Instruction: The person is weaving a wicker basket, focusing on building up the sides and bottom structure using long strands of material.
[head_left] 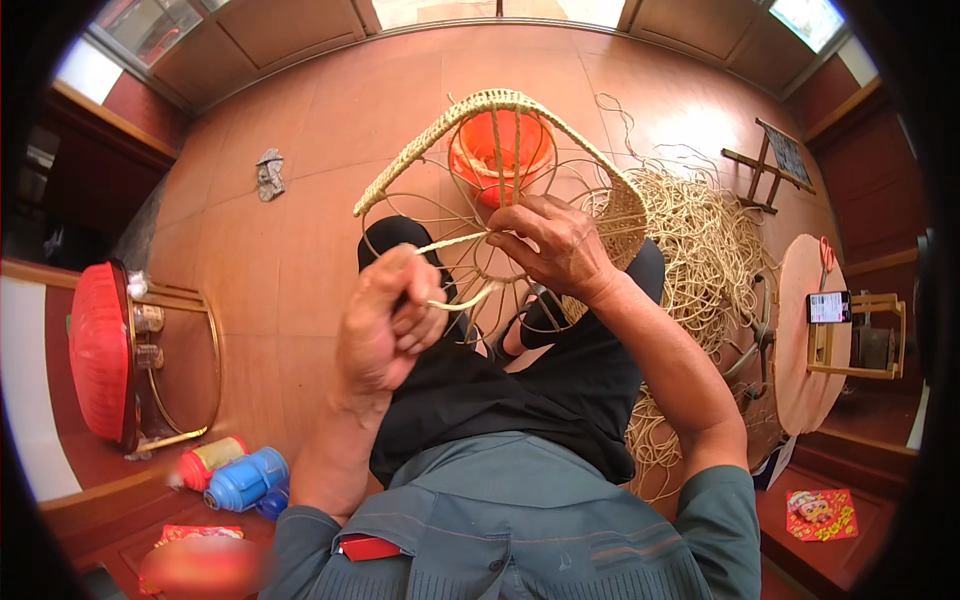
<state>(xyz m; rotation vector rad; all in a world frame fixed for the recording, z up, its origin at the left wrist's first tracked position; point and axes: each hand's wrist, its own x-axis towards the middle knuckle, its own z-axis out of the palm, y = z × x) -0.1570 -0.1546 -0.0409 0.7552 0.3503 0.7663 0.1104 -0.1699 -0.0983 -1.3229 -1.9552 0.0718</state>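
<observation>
A wire basket frame (415, 198) with a thickly woven cord rim sits between my knees, its bare wires fanning out from a small ring. My left hand (385, 320) is closed round a pale twisted cord (450, 243), its loose end hanging below the fist. That cord runs taut to my right hand (550, 245), whose fingers pinch it against the frame's wires. Just what lies under those fingertips is hidden. On the frame's right side, a woven section (622, 225) reaches down from the rim.
A red bucket (480, 155) stands beyond the frame. Loose cord (695, 250) is heaped on the floor to the right, near a folding stool (770, 165). A round stool (800, 350) holds a phone (829, 307) and scissors (826, 254). At left are a red-covered seat (100, 350) and a blue flask (245, 478).
</observation>
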